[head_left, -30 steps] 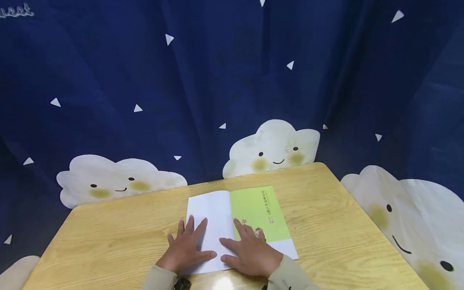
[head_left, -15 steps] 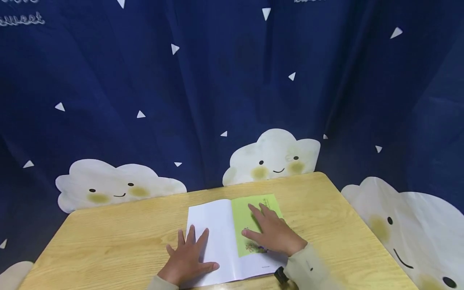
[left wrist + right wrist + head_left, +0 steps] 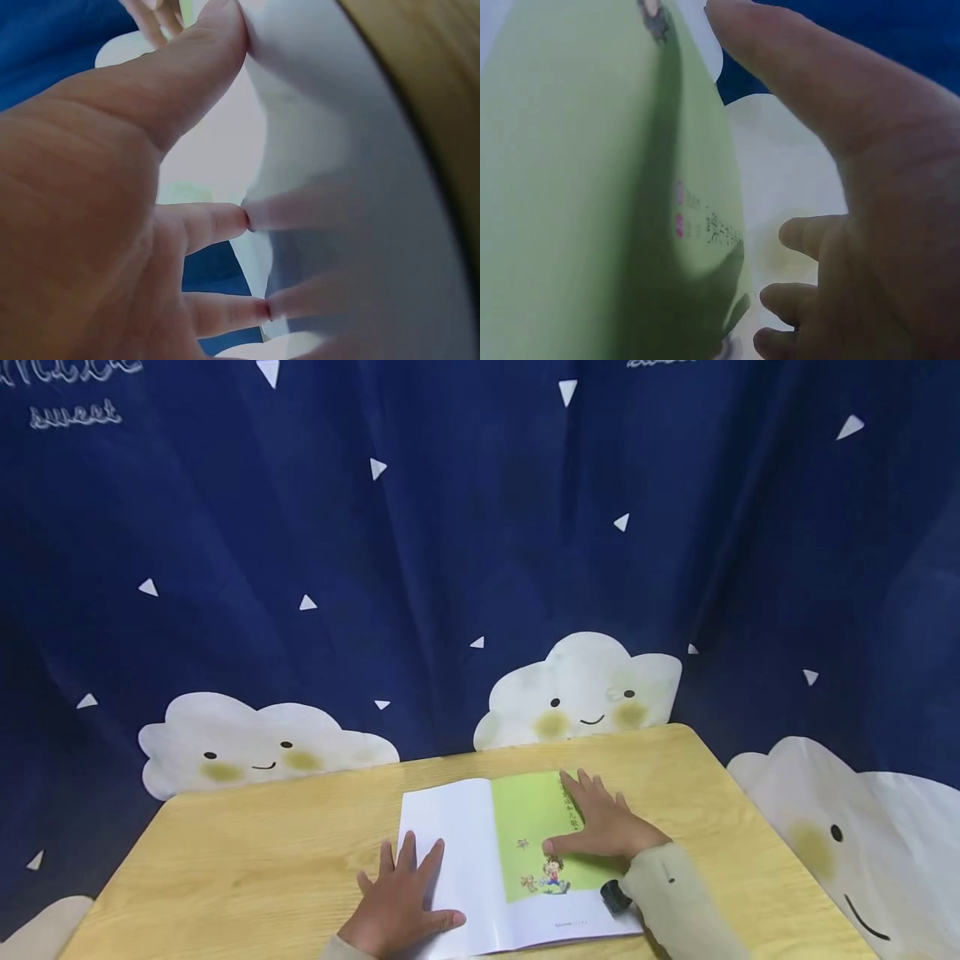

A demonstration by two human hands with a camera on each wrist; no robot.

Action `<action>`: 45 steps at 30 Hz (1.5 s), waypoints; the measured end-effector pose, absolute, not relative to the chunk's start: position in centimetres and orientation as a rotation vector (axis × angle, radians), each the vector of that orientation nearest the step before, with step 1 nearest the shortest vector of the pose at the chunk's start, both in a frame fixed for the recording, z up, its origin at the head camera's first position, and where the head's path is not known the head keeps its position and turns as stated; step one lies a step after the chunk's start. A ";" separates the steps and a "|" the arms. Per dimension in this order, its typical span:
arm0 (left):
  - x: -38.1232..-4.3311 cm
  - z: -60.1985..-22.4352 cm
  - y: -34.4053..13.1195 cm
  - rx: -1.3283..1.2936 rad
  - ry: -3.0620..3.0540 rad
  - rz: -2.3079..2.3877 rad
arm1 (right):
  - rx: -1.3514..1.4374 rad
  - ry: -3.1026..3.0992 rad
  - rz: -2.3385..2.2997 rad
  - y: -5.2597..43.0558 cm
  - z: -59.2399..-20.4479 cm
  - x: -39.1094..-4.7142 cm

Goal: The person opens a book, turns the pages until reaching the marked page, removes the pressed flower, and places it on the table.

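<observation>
An open book [image 3: 457, 868] lies on the wooden table, its left page blank white and its right page green with a small cartoon figure, vertical lettering and a white band below. My left hand [image 3: 401, 902] rests on the left page with fingers spread; in the left wrist view its fingertips [image 3: 238, 217] meet the glossy white paper. Over the right edge of the green page [image 3: 577, 187] is my right hand [image 3: 607, 822], fingers spread and thumb pointing left. The right wrist view shows its fingers [image 3: 802, 238] straight and holding nothing, with a shadow across the page.
The wooden table [image 3: 247, 868] extends to both sides of the book. Behind it hangs a dark blue curtain [image 3: 420, 543] with white triangles and smiling clouds. A dark band [image 3: 615, 897] sits at the right wrist, by the light sleeve [image 3: 675, 902].
My right hand has moved from the book's middle fold up and right to the green page's outer edge, uncovering the cartoon. My left hand stays on the white page. The view has tilted up.
</observation>
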State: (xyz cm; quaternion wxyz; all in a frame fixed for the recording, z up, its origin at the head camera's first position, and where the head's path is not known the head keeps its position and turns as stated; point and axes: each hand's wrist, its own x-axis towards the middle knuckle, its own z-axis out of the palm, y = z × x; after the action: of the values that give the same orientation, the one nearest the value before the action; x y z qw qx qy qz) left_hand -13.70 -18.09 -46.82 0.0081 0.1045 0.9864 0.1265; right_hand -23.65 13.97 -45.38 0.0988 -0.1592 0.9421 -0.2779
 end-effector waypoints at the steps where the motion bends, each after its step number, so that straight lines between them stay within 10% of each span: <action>1: -13.8 -46.8 -18.1 0.329 3.089 0.396 | -0.473 2.797 -0.813 14.0 -45.4 -23.8; 45: -13.6 -45.8 -18.0 0.375 3.106 0.365 | -0.502 2.883 -0.655 14.1 -46.5 -23.8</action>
State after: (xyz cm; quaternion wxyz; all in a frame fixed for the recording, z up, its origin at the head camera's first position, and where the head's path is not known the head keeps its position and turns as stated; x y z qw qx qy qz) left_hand -13.62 -18.01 -45.80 -0.0040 0.1191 0.9861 0.1160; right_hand -23.79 14.08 -46.55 0.0715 -0.1669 0.9589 -0.2180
